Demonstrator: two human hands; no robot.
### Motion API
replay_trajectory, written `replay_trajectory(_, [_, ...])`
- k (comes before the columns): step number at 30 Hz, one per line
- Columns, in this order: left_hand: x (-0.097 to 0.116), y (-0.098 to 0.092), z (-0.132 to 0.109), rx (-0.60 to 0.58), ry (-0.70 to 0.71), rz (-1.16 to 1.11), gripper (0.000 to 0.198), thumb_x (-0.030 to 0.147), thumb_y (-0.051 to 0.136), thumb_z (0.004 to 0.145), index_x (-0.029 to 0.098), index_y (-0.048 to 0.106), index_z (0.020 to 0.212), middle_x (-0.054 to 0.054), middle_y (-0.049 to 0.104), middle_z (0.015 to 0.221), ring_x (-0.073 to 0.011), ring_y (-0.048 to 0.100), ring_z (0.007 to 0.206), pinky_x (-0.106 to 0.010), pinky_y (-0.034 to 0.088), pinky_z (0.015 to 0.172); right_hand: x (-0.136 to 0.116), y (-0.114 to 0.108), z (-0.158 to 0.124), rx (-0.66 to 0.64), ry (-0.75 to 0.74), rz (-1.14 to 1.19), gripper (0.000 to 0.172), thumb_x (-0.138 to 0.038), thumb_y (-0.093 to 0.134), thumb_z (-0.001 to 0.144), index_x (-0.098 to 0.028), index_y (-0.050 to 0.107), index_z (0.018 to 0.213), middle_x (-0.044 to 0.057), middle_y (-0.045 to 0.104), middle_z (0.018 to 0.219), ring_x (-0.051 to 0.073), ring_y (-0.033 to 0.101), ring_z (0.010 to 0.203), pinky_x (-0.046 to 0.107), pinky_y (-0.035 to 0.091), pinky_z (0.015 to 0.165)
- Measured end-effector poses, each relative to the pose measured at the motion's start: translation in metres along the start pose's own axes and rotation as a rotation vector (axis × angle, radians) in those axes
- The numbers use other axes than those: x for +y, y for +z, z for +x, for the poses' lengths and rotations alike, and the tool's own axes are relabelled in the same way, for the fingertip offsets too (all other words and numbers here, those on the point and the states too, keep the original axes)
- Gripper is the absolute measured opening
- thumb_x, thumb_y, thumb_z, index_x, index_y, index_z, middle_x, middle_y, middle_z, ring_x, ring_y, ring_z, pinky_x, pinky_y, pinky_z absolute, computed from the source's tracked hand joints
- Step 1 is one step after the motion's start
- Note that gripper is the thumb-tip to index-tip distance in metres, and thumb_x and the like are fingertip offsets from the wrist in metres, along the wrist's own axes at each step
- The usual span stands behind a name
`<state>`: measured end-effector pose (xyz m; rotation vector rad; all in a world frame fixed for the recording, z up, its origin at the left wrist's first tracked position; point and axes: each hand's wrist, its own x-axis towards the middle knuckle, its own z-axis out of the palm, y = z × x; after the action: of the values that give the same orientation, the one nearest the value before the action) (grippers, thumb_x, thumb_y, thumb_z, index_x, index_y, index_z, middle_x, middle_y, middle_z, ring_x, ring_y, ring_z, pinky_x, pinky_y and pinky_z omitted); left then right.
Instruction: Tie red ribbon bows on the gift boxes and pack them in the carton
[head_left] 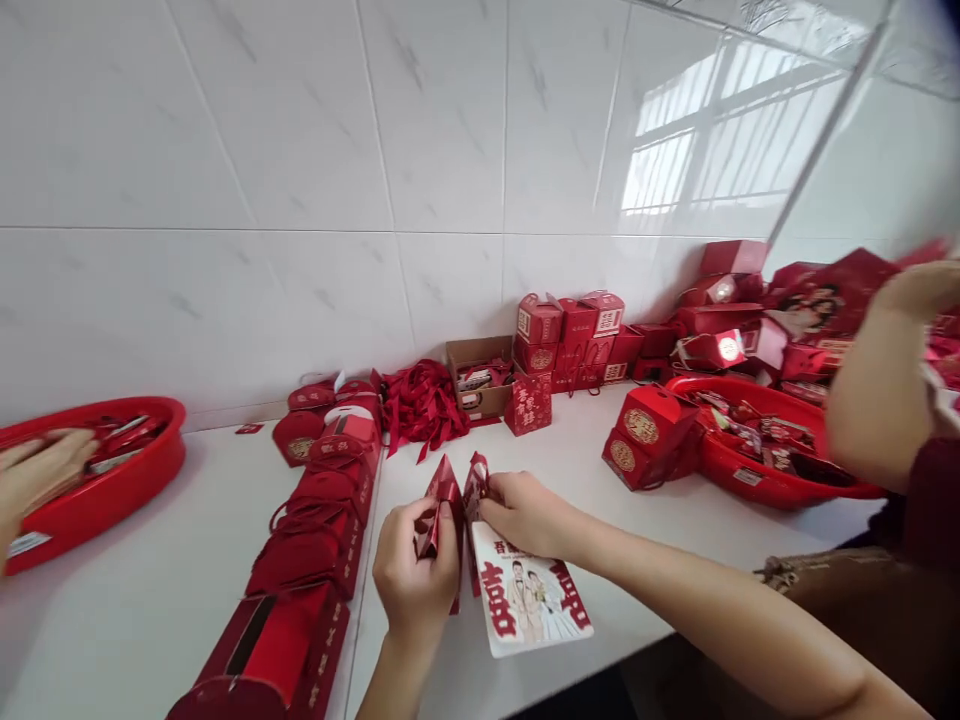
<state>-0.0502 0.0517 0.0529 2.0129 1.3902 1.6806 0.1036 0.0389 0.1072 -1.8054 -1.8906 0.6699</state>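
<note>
My left hand [416, 560] is closed around one pointed side of a red gift box [443, 475], near a strip of red ribbon. On the other pointed side, my right hand [529, 512] pinches the top edge with its fingertips. A narrow gap runs between the two sides. Below my right hand juts a white printed panel [499, 575] with red characters and a cartoon couple; whether it belongs to the box or is a separate card, I cannot tell. Both hands are just above the white table [420, 680], near its front edge.
A row of red gift boxes [300, 560] lines my left. Behind are red ribbons [424, 400], a cardboard box [484, 400] and stacked red boxes [577, 340]. Other people's hands show: one in the left red basin [165, 470], a blurred arm [877, 370] by the right basin [765, 490].
</note>
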Motion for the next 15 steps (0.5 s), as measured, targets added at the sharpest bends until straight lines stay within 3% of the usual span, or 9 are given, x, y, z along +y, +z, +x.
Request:
replay_trajectory(5, [-0.024,0.005,-0.012,-0.105,-0.189,-0.047,0.023,0.039,0.055,0.087,0.019,0.055,0.098,-0.007,0.065,0.088,-0.0204,0.064,0.079,-0.032,0.053,0.067,-0.001,0.017,0.009,-0.026,-0.007,0.012,0.025,-0.03,0.041,0.091,-0.017,0.056,0.076,0.007,0.067,0.077,0.015,0.057,0.065,0.023,0.036,0.055])
replay_trajectory(8, [-0.041,0.003,-0.038,-0.149,-0.228,-0.073,0.051,0.043,0.06,0.082,0.018,0.044,0.124,-0.015,0.061,0.119,-0.0276,0.062,0.108,-0.042,0.054,0.088,0.004,0.013,0.011,-0.052,-0.022,-0.01,0.041,-0.046,0.036,0.096,-0.018,0.057,0.075,0.006,0.068,0.075,0.015,0.058,0.064,0.023,0.038,0.057])
replay_trajectory(11, [-0.053,-0.009,-0.072,-0.177,-0.285,-0.077,0.073,0.041,0.06,0.08,0.025,0.024,0.142,-0.017,0.041,0.144,-0.0343,0.043,0.134,-0.053,0.042,0.107,0.021,-0.015,0.024,-0.016,0.002,-0.079,0.046,-0.046,0.029,0.099,-0.018,0.061,0.081,0.006,0.07,0.082,0.017,0.062,0.075,0.024,0.043,0.068])
replay_trajectory(13, [-0.059,-0.019,-0.09,-0.223,-0.328,-0.019,0.083,0.039,0.062,0.077,0.039,0.015,0.146,-0.009,0.04,0.147,-0.0362,0.042,0.135,-0.055,0.044,0.106,0.04,-0.042,0.045,0.065,0.082,-0.157,0.038,-0.036,0.028,0.101,-0.017,0.062,0.102,0.01,0.069,0.099,0.019,0.063,0.089,0.027,0.045,0.078])
replay_trajectory(15, [-0.063,-0.026,-0.099,-0.242,-0.353,0.032,0.091,0.038,0.064,0.073,0.056,0.009,0.143,0.001,0.046,0.143,-0.0372,0.047,0.131,-0.055,0.051,0.099,0.064,-0.07,0.072,0.141,0.201,-0.255,0.036,-0.03,0.031,0.101,-0.016,0.051,0.127,0.014,0.065,0.113,0.022,0.062,0.099,0.033,0.047,0.084])
